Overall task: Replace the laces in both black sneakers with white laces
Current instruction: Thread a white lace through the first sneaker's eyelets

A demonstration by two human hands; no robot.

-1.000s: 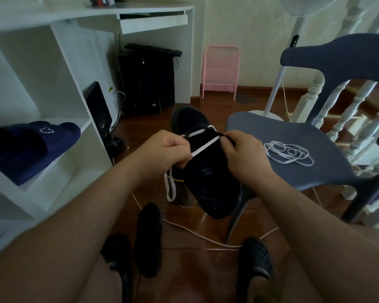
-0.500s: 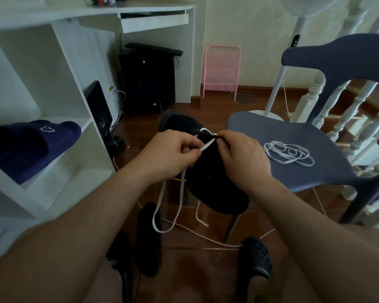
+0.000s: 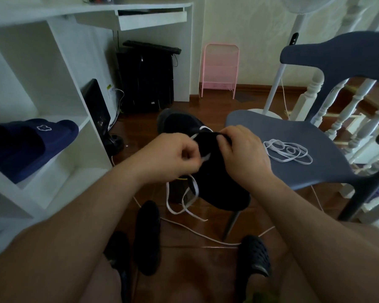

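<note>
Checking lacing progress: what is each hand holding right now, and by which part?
The left hand pinches the white lace near its tip. The right hand grips the black sneaker at its upper edge.

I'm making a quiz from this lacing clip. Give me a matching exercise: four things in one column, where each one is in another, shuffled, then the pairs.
Things:
1. spare white lace
2. navy slide sandal
3. black sneaker
4. pink rack

Places:
A. against the far wall
B. held between both hands
C. coiled on the blue chair seat
D. on the white shelf

Pairs: 1-C, 2-D, 3-B, 4-A
</note>
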